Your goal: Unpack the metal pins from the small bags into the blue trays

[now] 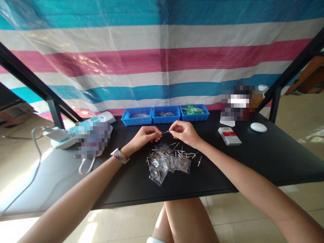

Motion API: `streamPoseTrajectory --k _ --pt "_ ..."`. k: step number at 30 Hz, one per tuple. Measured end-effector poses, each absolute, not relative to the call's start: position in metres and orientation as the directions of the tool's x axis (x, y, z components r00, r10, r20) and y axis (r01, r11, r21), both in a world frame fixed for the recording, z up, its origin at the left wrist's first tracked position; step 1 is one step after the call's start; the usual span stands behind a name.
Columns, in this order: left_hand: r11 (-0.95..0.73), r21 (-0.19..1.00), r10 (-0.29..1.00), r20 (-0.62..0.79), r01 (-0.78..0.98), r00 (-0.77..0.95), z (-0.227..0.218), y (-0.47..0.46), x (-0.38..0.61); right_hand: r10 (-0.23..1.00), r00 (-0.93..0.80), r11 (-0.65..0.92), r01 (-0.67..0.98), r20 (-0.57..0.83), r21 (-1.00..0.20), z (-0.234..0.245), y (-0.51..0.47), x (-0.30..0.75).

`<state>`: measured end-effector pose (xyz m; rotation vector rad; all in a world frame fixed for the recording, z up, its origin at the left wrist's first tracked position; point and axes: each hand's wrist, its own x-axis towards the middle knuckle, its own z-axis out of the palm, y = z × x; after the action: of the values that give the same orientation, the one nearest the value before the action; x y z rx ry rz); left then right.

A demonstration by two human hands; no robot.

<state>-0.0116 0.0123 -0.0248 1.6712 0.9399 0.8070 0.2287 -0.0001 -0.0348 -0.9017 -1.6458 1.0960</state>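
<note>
Both hands meet above a black table [253,162]. My left hand [148,134] and my right hand [183,131] each pinch one end of a thin metal pin [165,132] held level between them. Just below the hands lies a scatter of loose metal pins [186,154] and several small clear plastic bags [162,164] with brownish parts inside. A woven band [119,155] sits on my left wrist.
Three blue trays [165,114] stand in a row behind the hands, the right one holding green packets. A white power strip [76,130] with cable lies at the left. A red-and-white box [229,136] and a white round object [258,127] lie at the right.
</note>
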Motion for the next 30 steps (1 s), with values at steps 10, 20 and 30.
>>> streamPoseTrajectory --k 10,20,30 --pt "-0.197 0.971 0.902 0.125 0.138 0.413 -0.0285 0.0122 -0.0120 0.924 -0.347 0.138 -0.091 0.162 -0.986 -0.0304 -0.0012 0.2227" --pt "-0.147 0.979 0.882 0.066 0.140 0.467 -0.0286 0.0134 -0.0121 0.926 -0.305 0.203 -0.097 0.223 -0.974 -0.0354 -0.0024 0.2190" --pt "-0.182 0.968 0.883 0.083 0.173 0.461 -0.0277 0.0130 -0.0115 0.933 -0.312 0.155 -0.105 0.180 -0.982 -0.0344 -0.0049 0.2191"
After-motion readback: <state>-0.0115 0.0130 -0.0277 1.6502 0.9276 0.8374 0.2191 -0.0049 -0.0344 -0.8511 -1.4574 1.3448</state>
